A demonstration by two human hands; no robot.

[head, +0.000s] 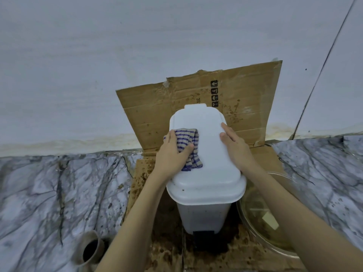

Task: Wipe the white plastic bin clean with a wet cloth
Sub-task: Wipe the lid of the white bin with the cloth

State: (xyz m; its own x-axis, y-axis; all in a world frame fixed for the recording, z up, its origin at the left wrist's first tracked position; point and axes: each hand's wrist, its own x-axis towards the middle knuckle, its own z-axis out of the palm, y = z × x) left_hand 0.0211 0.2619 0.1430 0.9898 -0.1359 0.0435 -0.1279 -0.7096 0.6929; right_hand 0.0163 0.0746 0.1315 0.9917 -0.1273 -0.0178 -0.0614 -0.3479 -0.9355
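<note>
A white plastic pedal bin (208, 160) stands upright on stained cardboard, its lid closed and a black pedal at its foot. My left hand (172, 153) presses a blue-and-beige striped cloth (189, 149) flat against the left side of the lid, thumb over the cloth. My right hand (235, 147) lies flat with fingers extended along the lid's right edge, holding nothing. Small brown specks dot the bin's rim and front wall.
Flattened cardboard (245, 95) leans on the white wall behind the bin and covers the floor beneath it. A clear glass bowl (261, 216) sits on the floor at the bin's right. A small brown pot (89, 250) stands lower left on the marble floor.
</note>
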